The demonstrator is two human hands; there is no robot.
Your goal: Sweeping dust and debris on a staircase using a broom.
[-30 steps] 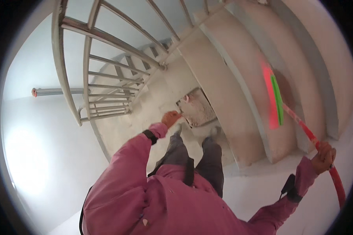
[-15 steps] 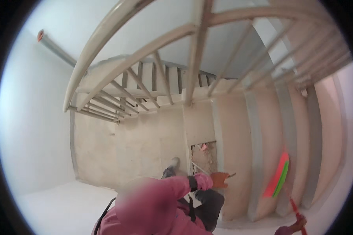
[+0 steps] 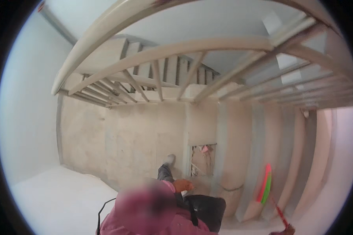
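My right hand [image 3: 288,229], low at the right edge, is closed round the red handle of a broom [image 3: 266,184]. Its narrow red-and-green head lies against the stairs. My left hand [image 3: 183,185] comes out of a pink sleeve over my legs, near a rectangular recess or tray [image 3: 191,160] with dirt and a pinkish scrap in it. Which of the two it is, I cannot make out. The left fingers are too small and blurred to read, and no object shows plainly in them. A dark curved line [image 3: 231,189] runs across the surface to the right of that hand.
A beige metal railing [image 3: 164,45] arches across the far side, with a lower flight of steps [image 3: 170,70] beyond it. Stairs [image 3: 259,137] with grey edge bands lie to the right. A landing [image 3: 141,137] spreads left, beside a pale wall [image 3: 31,117].
My left hand has drawn back left, toward my body, away from the rectangle. The broom has shifted left and a little lower, my right hand with it. The view has turned.
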